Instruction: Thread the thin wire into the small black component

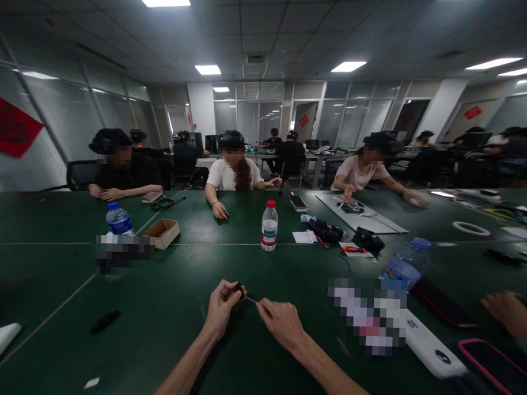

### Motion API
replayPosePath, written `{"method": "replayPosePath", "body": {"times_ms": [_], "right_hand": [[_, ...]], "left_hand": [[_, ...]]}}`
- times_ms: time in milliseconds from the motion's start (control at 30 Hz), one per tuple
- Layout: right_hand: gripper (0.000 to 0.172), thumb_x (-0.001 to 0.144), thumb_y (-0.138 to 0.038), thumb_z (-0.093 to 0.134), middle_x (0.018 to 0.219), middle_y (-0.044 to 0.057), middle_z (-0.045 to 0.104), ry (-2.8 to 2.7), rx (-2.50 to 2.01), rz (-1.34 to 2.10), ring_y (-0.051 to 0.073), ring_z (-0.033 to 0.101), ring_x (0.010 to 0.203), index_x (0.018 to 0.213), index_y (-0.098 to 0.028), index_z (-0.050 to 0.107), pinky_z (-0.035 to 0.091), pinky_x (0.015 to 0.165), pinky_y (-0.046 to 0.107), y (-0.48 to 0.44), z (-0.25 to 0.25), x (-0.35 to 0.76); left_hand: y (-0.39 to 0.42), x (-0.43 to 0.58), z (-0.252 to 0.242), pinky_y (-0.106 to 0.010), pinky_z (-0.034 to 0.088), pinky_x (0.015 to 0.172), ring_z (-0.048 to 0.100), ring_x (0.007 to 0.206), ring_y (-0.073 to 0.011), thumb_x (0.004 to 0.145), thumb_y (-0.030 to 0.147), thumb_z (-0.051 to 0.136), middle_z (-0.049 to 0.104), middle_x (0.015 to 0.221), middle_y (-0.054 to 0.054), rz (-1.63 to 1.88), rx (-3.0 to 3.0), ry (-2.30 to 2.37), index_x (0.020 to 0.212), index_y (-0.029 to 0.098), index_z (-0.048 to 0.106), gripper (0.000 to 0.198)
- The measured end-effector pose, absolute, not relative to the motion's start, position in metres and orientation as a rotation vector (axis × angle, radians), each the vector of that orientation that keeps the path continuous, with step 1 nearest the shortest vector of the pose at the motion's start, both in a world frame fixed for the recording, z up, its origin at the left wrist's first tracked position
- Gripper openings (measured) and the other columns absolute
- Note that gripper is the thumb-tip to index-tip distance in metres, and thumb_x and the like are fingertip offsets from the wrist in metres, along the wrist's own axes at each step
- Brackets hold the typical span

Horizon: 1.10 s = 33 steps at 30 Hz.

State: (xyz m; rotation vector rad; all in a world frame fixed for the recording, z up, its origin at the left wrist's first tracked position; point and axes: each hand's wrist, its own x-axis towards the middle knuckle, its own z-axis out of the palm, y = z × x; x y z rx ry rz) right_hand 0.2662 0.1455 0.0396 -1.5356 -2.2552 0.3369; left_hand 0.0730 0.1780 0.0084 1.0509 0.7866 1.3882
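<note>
My left hand (218, 311) is closed on a small black part (239, 289), pinching it between thumb and fingers above the green table (176, 344). Its exact kind is too small to make out. From the closed fingers of my right hand (283, 322) a thin metal rod (250, 299) points left towards the black part. My fingers cover the rod's other end. Whether its tip touches the part I cannot tell. A black elongated piece (106, 321) lies on the table to the left of my hands.
Ahead stands a red-capped bottle (269, 229). An open cardboard box (162, 234) and a blue-capped bottle (119, 218) are at left. On the right lie a white phone-like device (431, 341) and another bottle (406, 263); a neighbour's hand (510, 312) rests nearby. Several people sit opposite.
</note>
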Motion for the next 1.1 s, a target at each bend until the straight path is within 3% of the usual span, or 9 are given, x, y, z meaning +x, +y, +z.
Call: {"method": "replayPosePath", "body": {"times_ms": [133,467,1100], "right_hand": [[0.054,0.102,-0.045,0.015,0.071,0.002,0.066,-1.988,-1.584,0.457,0.014,0.059,0.055,0.096,-0.021,0.063,0.039,0.05,0.023,0.153,0.039,0.268],[0.045,0.1,-0.046,0.024,0.073,0.001,0.065,-2.026,-1.54,0.583,0.014,0.061,0.058,0.095,-0.023,0.063,0.041,0.051,0.021,0.151,0.041,0.264],[0.043,0.1,-0.044,0.026,0.077,0.001,0.068,-2.261,-1.5,0.491,0.014,0.064,0.066,0.096,-0.024,0.064,0.044,0.061,0.023,0.149,0.051,0.269]], "left_hand": [[0.174,0.073,0.01,-0.029,0.049,0.077,0.067,0.08,-0.0186,0.072,0.03,0.078,0.073,0.083,-0.007,1.272,1.183,0.826,0.085,0.015,0.064,0.024],[0.177,0.073,0.006,-0.039,0.055,0.082,0.07,0.086,-0.0246,0.065,0.04,0.082,0.074,0.091,-0.011,1.355,0.939,0.815,0.098,0.016,0.062,0.046],[0.176,0.075,0.011,-0.034,0.057,0.074,0.07,0.083,-0.0215,0.07,0.032,0.081,0.072,0.094,-0.009,1.338,0.851,0.749,0.096,0.017,0.055,0.04]]}}
